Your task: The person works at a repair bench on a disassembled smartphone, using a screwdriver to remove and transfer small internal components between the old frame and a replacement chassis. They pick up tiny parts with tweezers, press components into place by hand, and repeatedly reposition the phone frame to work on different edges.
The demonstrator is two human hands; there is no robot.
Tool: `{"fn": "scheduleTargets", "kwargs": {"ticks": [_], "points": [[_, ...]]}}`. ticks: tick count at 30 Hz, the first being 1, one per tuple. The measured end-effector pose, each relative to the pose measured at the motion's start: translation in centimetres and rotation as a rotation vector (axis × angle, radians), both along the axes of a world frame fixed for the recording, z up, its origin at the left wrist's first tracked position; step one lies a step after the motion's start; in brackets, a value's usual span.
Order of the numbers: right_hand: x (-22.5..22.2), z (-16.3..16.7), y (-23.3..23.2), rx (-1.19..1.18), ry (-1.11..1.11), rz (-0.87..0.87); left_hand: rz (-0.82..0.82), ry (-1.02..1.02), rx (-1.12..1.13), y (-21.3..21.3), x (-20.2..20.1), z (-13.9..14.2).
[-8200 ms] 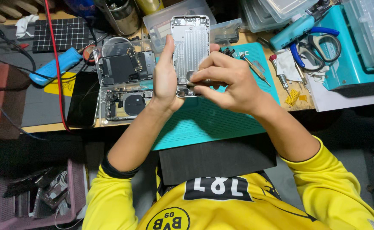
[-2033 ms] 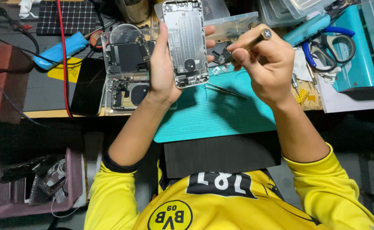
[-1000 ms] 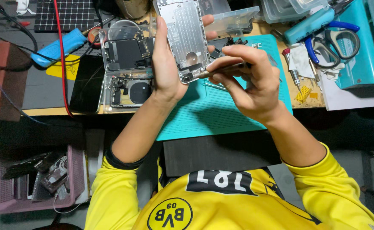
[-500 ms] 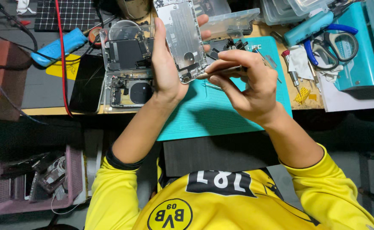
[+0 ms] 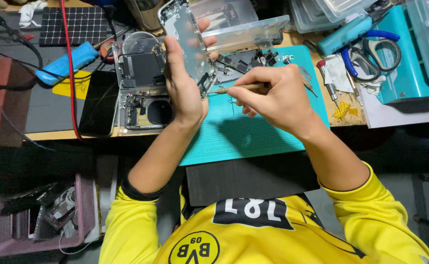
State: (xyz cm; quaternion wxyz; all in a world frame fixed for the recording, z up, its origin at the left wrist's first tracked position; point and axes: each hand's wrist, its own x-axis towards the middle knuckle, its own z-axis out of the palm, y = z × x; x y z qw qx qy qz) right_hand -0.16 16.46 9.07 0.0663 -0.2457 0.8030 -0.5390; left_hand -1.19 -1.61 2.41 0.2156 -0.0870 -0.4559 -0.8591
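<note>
We count two hands: our left hand (image 5: pixel 182 90) and our right hand (image 5: pixel 273 95). We see one silver phone housing (image 5: pixel 185 39) and one thin screwdriver (image 5: pixel 236 88), both near the upper centre of the frame. On the tabletop (image 5: pixel 53 135) there is one teal work mat (image 5: pixel 253 129), one black phone screen (image 5: pixel 97 103) at the left, and two opened phone bodies (image 5: pixel 143 90), one above the other. At the upper right we count one pair of blue scissors (image 5: pixel 373 49). At the upper left lies one blue tool (image 5: pixel 65 62) and one gridded black mat (image 5: pixel 75 24). At the lower left stands one pink basket (image 5: pixel 85 210).
</note>
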Motion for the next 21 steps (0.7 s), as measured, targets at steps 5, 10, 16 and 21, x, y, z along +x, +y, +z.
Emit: {"fn": "scheduleTargets", "kwargs": {"ticks": [5,10,16,21], "points": [[-1.2,-1.2,-0.1,-0.197,-0.222,0.007,0.154,0.116,-0.189,0.5,0.7,-0.8],[-1.5,-2.6,0.3,-0.309,-0.220,0.065,0.226,0.137,-0.250,0.6,0.3,-1.3],[-1.5,-2.8,0.6,-0.286,-0.099,0.069,0.203,0.159,-0.214,1.1,-0.3,-1.5],[-1.7,-2.2,1.4,-0.228,-0.230,-0.027,0.171,0.177,-0.180,1.7,-0.7,-1.6]]}}
